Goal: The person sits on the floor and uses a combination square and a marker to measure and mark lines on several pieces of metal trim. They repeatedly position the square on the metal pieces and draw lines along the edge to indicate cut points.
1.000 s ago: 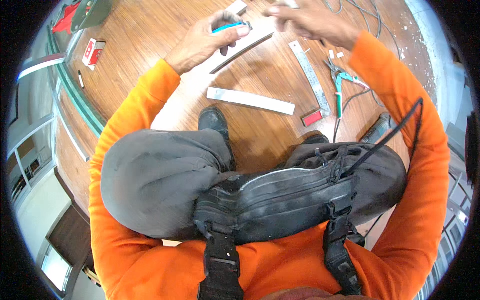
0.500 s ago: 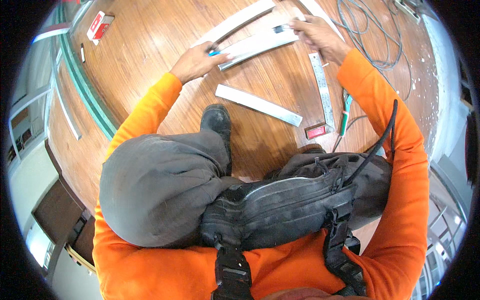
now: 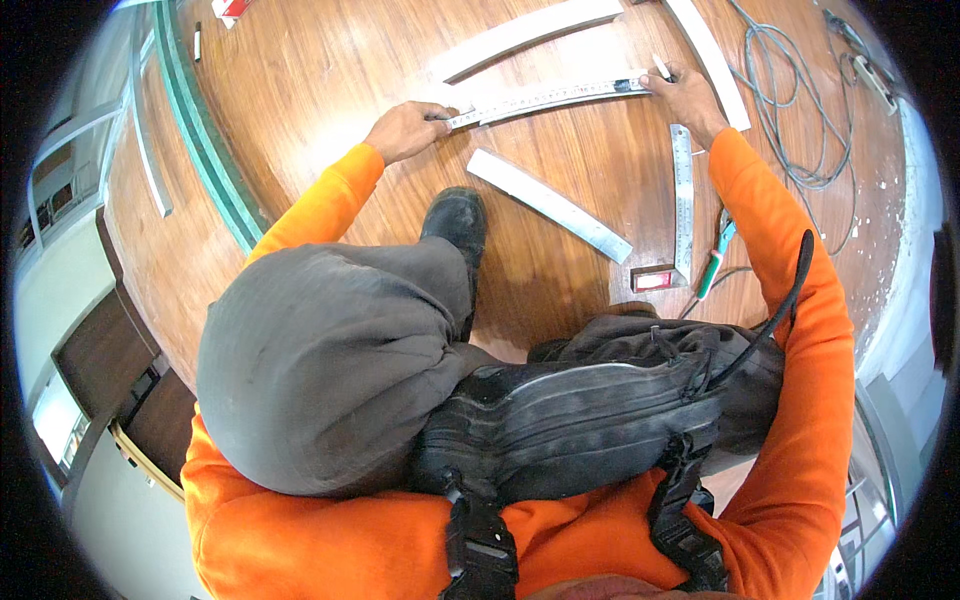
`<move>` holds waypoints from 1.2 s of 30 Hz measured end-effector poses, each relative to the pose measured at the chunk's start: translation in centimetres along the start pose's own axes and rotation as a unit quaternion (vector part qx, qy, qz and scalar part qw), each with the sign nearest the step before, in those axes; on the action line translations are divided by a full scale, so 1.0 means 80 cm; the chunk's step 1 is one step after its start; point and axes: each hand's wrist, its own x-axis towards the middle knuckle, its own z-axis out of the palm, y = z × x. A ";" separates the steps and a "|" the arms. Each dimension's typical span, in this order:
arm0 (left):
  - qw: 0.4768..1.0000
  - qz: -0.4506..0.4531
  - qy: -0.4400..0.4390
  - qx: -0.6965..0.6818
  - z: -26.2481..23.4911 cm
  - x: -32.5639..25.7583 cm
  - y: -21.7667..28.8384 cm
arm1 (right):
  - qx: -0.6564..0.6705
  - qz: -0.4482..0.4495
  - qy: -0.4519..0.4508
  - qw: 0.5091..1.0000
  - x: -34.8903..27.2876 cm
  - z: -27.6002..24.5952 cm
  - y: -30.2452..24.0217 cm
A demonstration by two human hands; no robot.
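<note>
A white measuring tape (image 3: 545, 98) with dark marks is stretched between my two hands, along a pale metal strip (image 3: 490, 119) on the floor. My left hand (image 3: 405, 130) is closed on the tape's left end, thumb and fingers pinching it. My right hand (image 3: 688, 98) grips the other end, next to a black section of the tape. A short white stick (image 3: 662, 69), perhaps a marker, juts up from the right-hand fingers. Nearer to me lies a loose pale metal strip (image 3: 550, 205). A metal square ruler (image 3: 683, 200) lies below my right hand.
Green-handled snips (image 3: 716, 255) lie beside the ruler. More pale strips (image 3: 530, 38) lie beyond the tape, one (image 3: 710, 62) past my right hand. Grey cable (image 3: 790, 110) coils at right. Long green rails (image 3: 200, 130) run along the left. My boot (image 3: 455, 225) stands on the wood floor.
The tape now shows straight and flat between my hands, its marks visible. A blue piece seen at my left hand is out of sight. The view has shifted, so floor things sit farther right.
</note>
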 end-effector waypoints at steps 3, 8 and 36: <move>0.999 -0.017 0.015 0.026 -0.004 -0.002 0.020 | -0.003 0.001 -0.018 1.000 -0.004 -0.006 -0.006; 0.999 0.014 0.028 0.030 -0.003 0.007 0.020 | -0.002 0.008 -0.004 1.000 0.004 -0.002 0.008; 0.998 -0.062 0.013 0.031 -0.007 0.006 0.037 | 0.378 -0.071 -0.057 0.921 -0.020 -0.046 -0.032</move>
